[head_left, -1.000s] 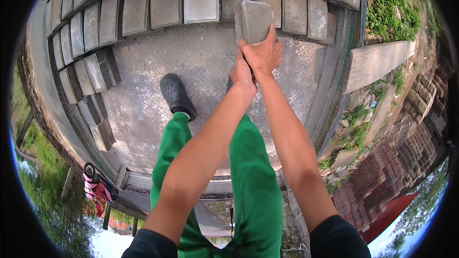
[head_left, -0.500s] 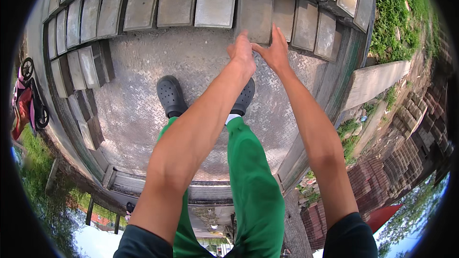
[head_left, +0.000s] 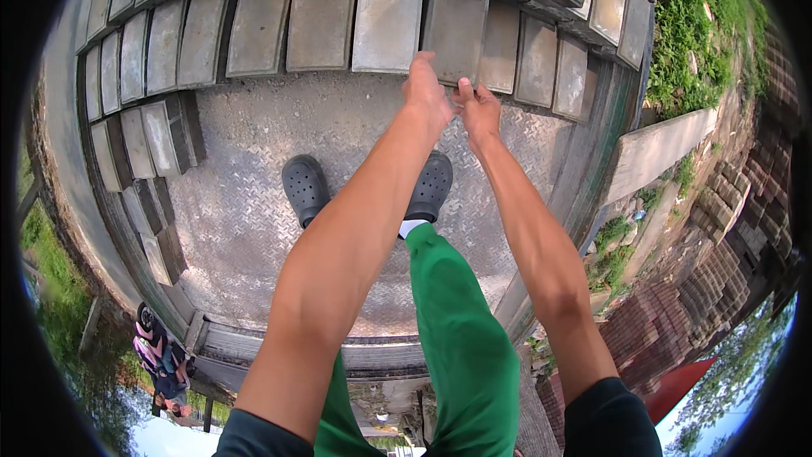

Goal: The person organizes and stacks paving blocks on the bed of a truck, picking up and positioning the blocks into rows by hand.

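A grey concrete block [head_left: 457, 21] stands in a curved-looking row of similar blocks, its near edge jutting slightly past its left neighbour [head_left: 387, 17]. My left hand [head_left: 429, 91] is at this block's near left corner, fingers stretched forward and slightly apart. Beside it, my right hand [head_left: 479, 112] has its thumb up at the block's near edge, its other fingers loosely bent. Neither hand is wrapped round a block. Whether the left fingertips touch the block I cannot tell.
Patterned metal plate flooring [head_left: 245, 228] lies under my dark clogs [head_left: 430, 186]. More blocks [head_left: 161, 140] are stacked along the left side. A raised side rail [head_left: 596, 140] edges the right, with roof-tile-like stacks [head_left: 668, 313] beyond. People on a two-wheeler [head_left: 165, 364] show at lower left.
The block has shifted away from me, closer in line with its neighbours. My right hand has left its right side and drawn back. The two-wheeler has moved along at the left.
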